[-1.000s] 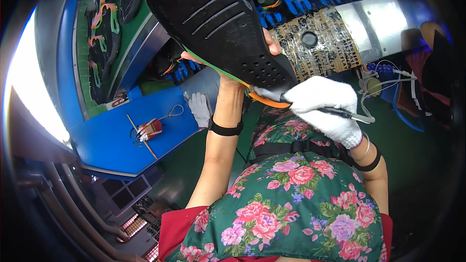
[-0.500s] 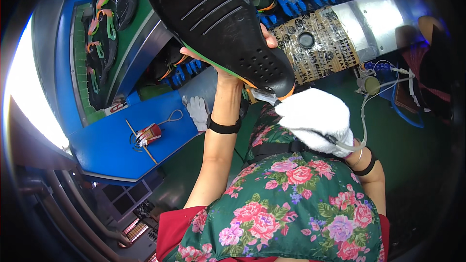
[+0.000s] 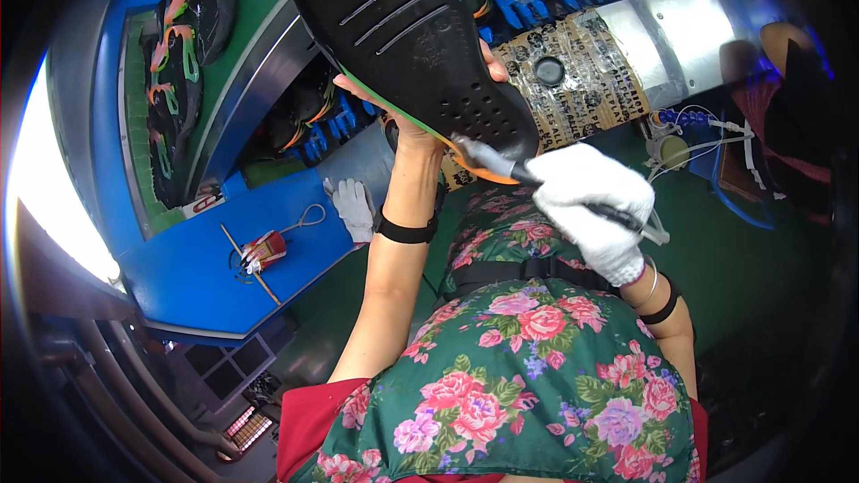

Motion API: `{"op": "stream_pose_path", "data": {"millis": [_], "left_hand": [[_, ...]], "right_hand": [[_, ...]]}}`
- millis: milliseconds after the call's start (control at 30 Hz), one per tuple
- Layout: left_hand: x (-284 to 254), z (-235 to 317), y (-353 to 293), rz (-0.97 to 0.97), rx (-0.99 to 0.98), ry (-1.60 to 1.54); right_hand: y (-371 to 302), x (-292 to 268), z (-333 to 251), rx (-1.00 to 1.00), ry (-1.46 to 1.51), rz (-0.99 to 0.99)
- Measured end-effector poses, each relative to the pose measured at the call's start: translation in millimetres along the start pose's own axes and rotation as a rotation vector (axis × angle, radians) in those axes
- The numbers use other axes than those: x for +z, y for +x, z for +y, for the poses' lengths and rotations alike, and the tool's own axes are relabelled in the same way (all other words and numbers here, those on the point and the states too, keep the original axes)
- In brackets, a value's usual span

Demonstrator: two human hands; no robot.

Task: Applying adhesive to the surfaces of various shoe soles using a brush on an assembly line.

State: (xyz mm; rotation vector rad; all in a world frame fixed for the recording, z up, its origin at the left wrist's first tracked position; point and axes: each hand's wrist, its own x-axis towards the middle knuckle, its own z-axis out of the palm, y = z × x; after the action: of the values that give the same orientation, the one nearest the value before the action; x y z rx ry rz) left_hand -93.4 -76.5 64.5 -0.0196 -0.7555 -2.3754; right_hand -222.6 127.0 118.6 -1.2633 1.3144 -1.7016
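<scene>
- While the left hand [image 3: 407, 121] holds the black shoe sole [image 3: 420, 36] up from beneath, fingers wrapped round its near edge, the sole's long axis runs from upper left down to lower right, tread side facing the camera
- Right hand [image 3: 595, 206], in a white glove, is closed round a thin pen-like tool [image 3: 501, 164] whose tip touches the sole's lower right end, at the orange and green rim
- Sole lies up and to the left of the right hand, above the blue counter [image 3: 197, 277], where a spare white glove [image 3: 353, 206] rests
</scene>
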Motion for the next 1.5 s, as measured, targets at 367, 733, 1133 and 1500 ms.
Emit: {"op": "stream_pose_path", "data": {"millis": [367, 733, 1133, 1500], "left_hand": [[4, -1, 11, 0.039, -0.070, 0.026], [-14, 3, -1, -0.115, -0.287, 0.004], [-16, 14, 3, 0.166, -0.655, 0.168], [-48, -58, -74, 0.141, -0.489, -0.101]], "right_hand": [[2, -15, 14, -0.013, 0.057, -0.205], [6, -13, 7, -0.168, 0.121, -0.455], [37, -10, 22, -0.265, -0.063, -0.567], [55, 2, -19, -0.091, -0.173, -0.137]]}}
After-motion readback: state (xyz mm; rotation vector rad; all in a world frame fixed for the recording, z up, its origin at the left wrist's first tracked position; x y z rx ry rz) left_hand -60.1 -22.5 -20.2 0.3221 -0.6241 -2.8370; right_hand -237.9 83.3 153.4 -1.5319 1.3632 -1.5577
